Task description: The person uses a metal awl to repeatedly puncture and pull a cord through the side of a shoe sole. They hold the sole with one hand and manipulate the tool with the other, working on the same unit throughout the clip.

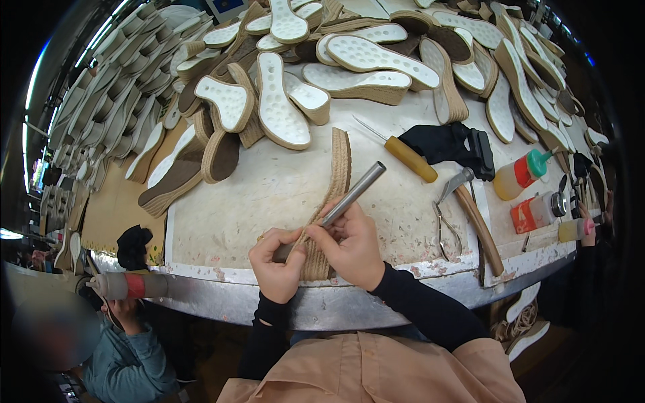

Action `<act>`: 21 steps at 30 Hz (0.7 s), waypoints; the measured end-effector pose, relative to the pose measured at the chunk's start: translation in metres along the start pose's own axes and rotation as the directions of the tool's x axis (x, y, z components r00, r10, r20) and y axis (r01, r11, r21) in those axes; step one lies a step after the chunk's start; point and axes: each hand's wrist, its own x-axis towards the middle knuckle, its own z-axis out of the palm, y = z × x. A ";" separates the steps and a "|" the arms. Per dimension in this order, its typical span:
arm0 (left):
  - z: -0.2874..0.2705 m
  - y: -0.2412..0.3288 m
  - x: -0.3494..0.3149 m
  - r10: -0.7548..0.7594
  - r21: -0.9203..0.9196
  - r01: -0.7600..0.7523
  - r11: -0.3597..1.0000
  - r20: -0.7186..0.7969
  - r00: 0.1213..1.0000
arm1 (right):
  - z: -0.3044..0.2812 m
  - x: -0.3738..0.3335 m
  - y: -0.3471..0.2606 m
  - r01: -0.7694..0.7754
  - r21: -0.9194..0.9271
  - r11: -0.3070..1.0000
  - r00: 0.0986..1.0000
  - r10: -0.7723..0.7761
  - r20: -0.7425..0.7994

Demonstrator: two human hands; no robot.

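A tan braided jute strip (pixel 340 156) runs from the middle of the worktable down to its front edge. Near the lower part of it, my left hand (pixel 279 260) is closed, thumb and fingers pinching a braided edge. My right hand (pixel 351 247) grips a silver metal tube (pixel 359 189) that slants up to the right. Its fingertips meet the braid close to my left thumb, and the tube's lower end is hidden by the hand. What lies inside my left palm shows only as a dark patch.
Wedge soles (pixel 284 107) with white dimpled tops pile up at the back. To the right lie an awl (pixel 411 159), a black cloth (pixel 437 142), pincers (pixel 441 228), a hammer (pixel 478 228) and squeeze bottles (pixel 516 178). A co-worker (pixel 127 356) sits at lower left beside another bottle (pixel 127 285).
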 end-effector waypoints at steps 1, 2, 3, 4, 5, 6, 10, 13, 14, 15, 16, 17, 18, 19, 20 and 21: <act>0.000 0.000 0.000 -0.015 -0.005 0.015 1.000 0.001 1.000 | 0.002 0.000 0.000 0.023 -0.037 0.999 1.000 -0.023 -0.012; -0.001 0.000 0.000 -0.030 -0.008 0.030 1.000 0.002 1.000 | 0.002 0.001 0.000 0.075 -0.074 0.994 0.997 -0.076 -0.014; -0.002 0.001 0.000 -0.056 -0.008 0.056 0.998 -0.001 0.998 | 0.002 0.001 0.000 0.014 -0.020 1.000 0.999 -0.015 -0.031; -0.003 0.001 0.000 -0.058 -0.029 0.058 0.998 0.009 0.998 | 0.002 0.001 0.000 -0.015 0.035 0.999 0.999 0.017 -0.036; -0.004 0.001 0.000 -0.070 -0.046 0.071 0.996 0.015 0.997 | 0.001 0.002 0.001 -0.043 0.091 0.995 0.998 0.047 -0.041; -0.004 0.001 0.000 -0.090 -0.070 0.090 0.993 0.014 0.996 | 0.000 0.001 0.001 -0.050 0.100 0.994 0.998 0.054 -0.031; -0.002 -0.001 0.000 -0.024 -0.061 0.026 0.998 0.020 0.999 | -0.005 0.000 0.002 -0.048 0.080 0.996 0.999 0.047 0.020; -0.002 -0.001 0.000 -0.022 -0.056 0.023 0.998 0.021 1.000 | -0.005 -0.001 0.002 -0.027 0.050 0.998 0.999 0.025 0.039; -0.002 -0.001 0.000 -0.025 -0.053 0.026 0.998 0.023 0.999 | -0.005 -0.001 0.002 -0.015 0.042 0.999 0.999 0.014 0.044; -0.002 0.000 0.000 -0.035 -0.049 0.036 0.998 0.019 0.999 | -0.004 -0.001 0.002 -0.029 0.055 0.998 0.999 0.027 0.040; -0.002 0.000 0.000 -0.025 -0.047 0.026 0.999 0.023 0.999 | -0.004 -0.001 0.002 -0.037 0.066 0.997 0.999 0.035 0.039; -0.001 0.000 0.000 -0.021 -0.045 0.022 0.999 0.021 1.000 | -0.004 -0.001 0.002 -0.051 0.073 0.996 0.998 0.048 0.038; -0.001 -0.001 0.000 -0.025 -0.038 0.025 0.999 0.014 1.000 | -0.004 -0.001 0.002 -0.040 0.078 0.996 0.999 0.038 0.034; -0.001 -0.001 0.000 -0.021 -0.043 0.022 0.999 0.018 1.000 | -0.004 -0.001 0.002 -0.035 0.079 0.996 0.999 0.032 0.030; -0.001 -0.001 0.000 -0.025 -0.043 0.025 0.999 0.017 1.000 | -0.003 -0.002 0.003 -0.032 0.075 0.997 0.999 0.030 0.026; -0.001 -0.001 0.000 -0.036 -0.041 0.036 0.999 0.012 0.999 | -0.003 -0.002 0.003 -0.034 0.066 0.997 0.999 0.033 0.018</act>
